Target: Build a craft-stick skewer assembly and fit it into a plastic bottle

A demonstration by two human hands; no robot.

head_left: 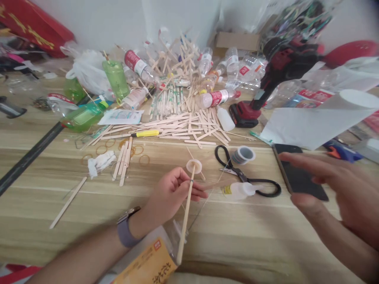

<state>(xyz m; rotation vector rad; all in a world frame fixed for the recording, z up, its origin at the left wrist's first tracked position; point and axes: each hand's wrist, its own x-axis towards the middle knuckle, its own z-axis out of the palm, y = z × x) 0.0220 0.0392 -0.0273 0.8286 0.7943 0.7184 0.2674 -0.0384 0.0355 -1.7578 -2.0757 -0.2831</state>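
Note:
My left hand (174,190), with a watch on its wrist, grips a thin wooden stick (187,215) between thumb and fingers. A round whitish disc (194,166) sits at the stick's far end. Thin strands run out near the disc. My right hand (334,189) is open and slightly blurred, its fingers apart above a dark phone (300,173). Black-handled scissors (238,173) lie between the hands, with a small glue bottle (238,191) against them and a grey spool (243,155) behind.
Flat wooden sticks (166,128) are heaped at mid-table, with a yellow cutter (147,133) on them. Plastic bottles (217,98) and a red-black power drill (247,112) stand or lie behind. A yellow-orange package (148,264) is at the near edge. Rubber bands (101,150) lie left.

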